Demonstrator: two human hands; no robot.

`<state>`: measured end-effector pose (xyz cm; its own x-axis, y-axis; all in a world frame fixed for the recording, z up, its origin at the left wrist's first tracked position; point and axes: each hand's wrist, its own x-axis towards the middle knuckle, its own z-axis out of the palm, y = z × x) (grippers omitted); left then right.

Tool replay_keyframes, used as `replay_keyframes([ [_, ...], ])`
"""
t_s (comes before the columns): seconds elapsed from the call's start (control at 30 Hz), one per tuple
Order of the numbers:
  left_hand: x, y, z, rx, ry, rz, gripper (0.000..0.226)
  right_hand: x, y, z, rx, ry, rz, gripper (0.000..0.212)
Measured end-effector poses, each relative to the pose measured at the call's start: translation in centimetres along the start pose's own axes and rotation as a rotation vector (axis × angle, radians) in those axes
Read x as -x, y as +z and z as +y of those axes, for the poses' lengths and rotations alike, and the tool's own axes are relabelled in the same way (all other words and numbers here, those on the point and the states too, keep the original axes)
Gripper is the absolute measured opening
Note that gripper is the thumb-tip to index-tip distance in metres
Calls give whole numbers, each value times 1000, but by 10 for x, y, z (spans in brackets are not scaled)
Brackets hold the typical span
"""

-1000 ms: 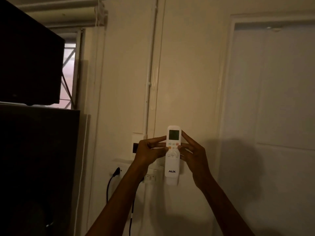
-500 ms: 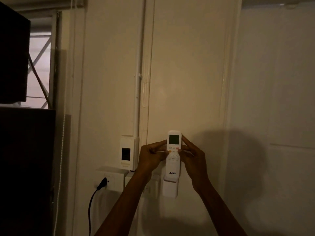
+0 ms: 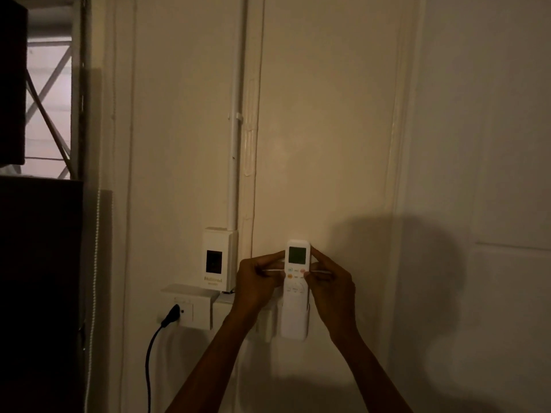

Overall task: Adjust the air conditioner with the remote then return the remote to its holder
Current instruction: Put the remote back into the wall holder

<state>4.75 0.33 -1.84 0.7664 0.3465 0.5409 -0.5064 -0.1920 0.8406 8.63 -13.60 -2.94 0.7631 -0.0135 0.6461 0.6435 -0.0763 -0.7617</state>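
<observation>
A white air-conditioner remote point(image 3: 297, 263) with a small display and coloured buttons stands upright against the wall, its lower half sunk into a white wall holder point(image 3: 293, 326). My left hand point(image 3: 258, 281) pinches the remote's left edge near the display. My right hand point(image 3: 329, 283) pinches its right edge at the same height. The air conditioner itself is out of view.
Left of the holder a white wall box point(image 3: 217, 259) with a dark window sits above a white socket plate point(image 3: 186, 307) with a black plug and cable point(image 3: 155, 338). A white conduit point(image 3: 234, 129) runs up the wall. Dark furniture point(image 3: 38, 293) fills the left; a door panel point(image 3: 492, 174) is right.
The remote has slid down into the holder until its logo is hidden, with both hands following it down. The camera has come closer and turned slightly right.
</observation>
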Motion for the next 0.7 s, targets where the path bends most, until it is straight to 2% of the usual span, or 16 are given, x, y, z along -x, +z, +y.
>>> replay_keyframes([
  [0.27,9,3,-20,-85,28,54,35,16,6,14,71,13,45,43],
  [0.47,13,9,-22,-138,21,166,26,21,8,6,146,-38,80,44],
  [0.57,14,6,-19,-181,35,139,25,26,8,-4,155,-24,98,43],
  [0.7,16,-3,-6,-246,-37,77,29,29,7,-12,269,-33,71,42],
])
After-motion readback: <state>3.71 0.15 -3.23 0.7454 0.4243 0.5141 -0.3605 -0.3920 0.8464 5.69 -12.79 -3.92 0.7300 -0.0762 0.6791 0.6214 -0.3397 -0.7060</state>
